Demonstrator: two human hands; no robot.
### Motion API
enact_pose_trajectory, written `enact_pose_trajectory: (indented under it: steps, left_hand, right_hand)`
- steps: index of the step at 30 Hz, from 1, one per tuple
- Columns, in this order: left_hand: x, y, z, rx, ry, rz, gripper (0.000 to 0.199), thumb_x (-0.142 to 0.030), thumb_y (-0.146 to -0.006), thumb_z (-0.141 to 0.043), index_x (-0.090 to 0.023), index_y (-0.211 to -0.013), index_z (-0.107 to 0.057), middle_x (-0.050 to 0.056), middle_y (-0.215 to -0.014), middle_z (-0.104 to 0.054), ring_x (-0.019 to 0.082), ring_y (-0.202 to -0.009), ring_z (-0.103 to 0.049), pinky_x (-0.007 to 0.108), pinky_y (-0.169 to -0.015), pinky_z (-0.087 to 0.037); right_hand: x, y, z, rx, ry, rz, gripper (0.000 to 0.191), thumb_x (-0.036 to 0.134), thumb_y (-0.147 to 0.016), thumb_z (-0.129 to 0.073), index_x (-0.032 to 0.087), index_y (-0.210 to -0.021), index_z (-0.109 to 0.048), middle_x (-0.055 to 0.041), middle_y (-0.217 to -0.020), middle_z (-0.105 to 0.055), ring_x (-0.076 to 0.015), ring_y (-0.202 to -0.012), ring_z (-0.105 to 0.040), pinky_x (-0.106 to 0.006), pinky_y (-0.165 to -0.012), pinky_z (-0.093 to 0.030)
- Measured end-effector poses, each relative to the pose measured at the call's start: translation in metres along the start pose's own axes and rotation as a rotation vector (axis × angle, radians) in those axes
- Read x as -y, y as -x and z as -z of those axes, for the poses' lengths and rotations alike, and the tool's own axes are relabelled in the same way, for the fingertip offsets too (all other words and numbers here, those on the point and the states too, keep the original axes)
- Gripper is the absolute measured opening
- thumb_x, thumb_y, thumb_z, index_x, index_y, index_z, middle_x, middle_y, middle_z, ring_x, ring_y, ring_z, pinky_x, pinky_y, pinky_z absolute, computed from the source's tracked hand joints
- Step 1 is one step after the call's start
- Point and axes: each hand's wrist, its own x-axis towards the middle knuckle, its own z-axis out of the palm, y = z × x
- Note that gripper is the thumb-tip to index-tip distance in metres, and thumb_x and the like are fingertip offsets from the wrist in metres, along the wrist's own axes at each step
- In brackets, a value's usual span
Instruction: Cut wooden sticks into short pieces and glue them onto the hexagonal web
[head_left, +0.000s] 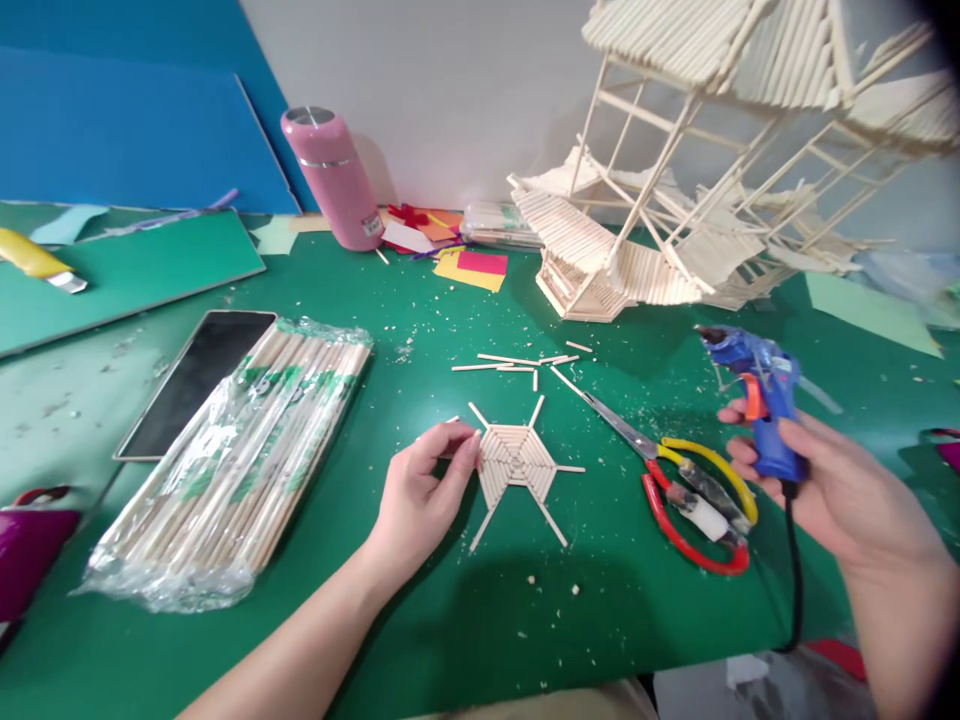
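A flat web-shaped piece of thin wooden sticks point(517, 456), six-armed, lies on the green table. My left hand point(429, 475) is closed in a pinch at its left edge, on one of its arms; the fingertips partly hide that arm. At the right, my right hand point(825, 480) grips a blue glue gun point(772, 420) with an orange trigger, held above the table with its nozzle pointing to the upper left. Scissors point(622, 425) with red and yellow handles lie between the web piece and the glue gun. Several loose cut sticks point(517, 362) are scattered behind the web piece.
A clear pack of sticks point(247, 460) overlaps a dark phone-like slab point(199, 375) on the left. At the back stand a pink bottle point(334, 180) and a large wooden-stick pavilion model point(675, 190). A yellow cutter point(37, 258) lies far left. The glue gun's black cord point(795, 570) hangs down.
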Motion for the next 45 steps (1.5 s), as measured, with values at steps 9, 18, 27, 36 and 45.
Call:
enact_pose_trajectory:
  steps: [9,18,27,36,45]
  left_hand:
    - [-0.002,-0.001,0.0,0.114,-0.051,-0.143,0.012,-0.024,-0.083,-0.046,-0.018,-0.079,-0.056,0.003,-0.075,-0.062,0.015,-0.072,-0.056,0.031,-0.077,-0.043]
    - [0.002,0.002,-0.002,0.196,-0.079,-0.159,0.012,-0.021,-0.084,-0.046,-0.018,-0.085,-0.057,0.003,-0.077,-0.061,0.012,-0.07,-0.056,0.023,-0.065,-0.045]
    - [0.002,0.003,-0.003,0.197,-0.121,-0.249,0.012,-0.016,-0.083,-0.046,-0.016,-0.086,-0.057,0.005,-0.081,-0.061,0.014,-0.077,-0.057,0.024,-0.07,-0.045]
    - [0.004,0.003,-0.004,0.194,-0.15,-0.271,0.011,-0.016,-0.084,-0.046,-0.016,-0.087,-0.056,0.005,-0.081,-0.061,0.014,-0.076,-0.057,0.024,-0.069,-0.045]
    - [0.005,0.003,-0.005,0.177,-0.148,-0.317,0.009,-0.015,-0.083,-0.048,-0.016,-0.086,-0.056,0.005,-0.08,-0.061,0.014,-0.076,-0.056,0.026,-0.069,-0.046]
  right_hand:
    - [0.03,0.058,-0.028,0.41,-0.517,-0.158,0.015,0.031,-0.079,-0.055,0.026,-0.094,-0.054,-0.0022,-0.065,-0.055,-0.0159,-0.056,-0.05,-0.029,-0.05,-0.046]
    - [0.034,0.091,-0.04,0.501,-0.295,-0.067,0.037,0.035,-0.08,-0.052,0.025,-0.115,-0.049,-0.0038,-0.069,-0.062,-0.0171,-0.051,-0.056,-0.027,-0.043,-0.052]
    - [0.031,0.114,-0.047,0.444,-0.082,0.017,0.04,0.032,-0.082,-0.05,0.024,-0.121,-0.046,-0.0075,-0.098,-0.066,-0.0201,-0.074,-0.066,-0.026,-0.06,-0.056]
    - [0.033,0.119,-0.056,0.465,-0.003,0.048,0.039,0.031,-0.084,-0.046,0.023,-0.122,-0.042,-0.0062,-0.098,-0.066,-0.0182,-0.079,-0.065,-0.023,-0.067,-0.054]
    - [0.042,0.122,-0.063,0.439,-0.057,-0.095,0.039,0.037,-0.085,-0.044,0.022,-0.121,-0.045,-0.0053,-0.091,-0.065,-0.0188,-0.084,-0.062,-0.023,-0.064,-0.054]
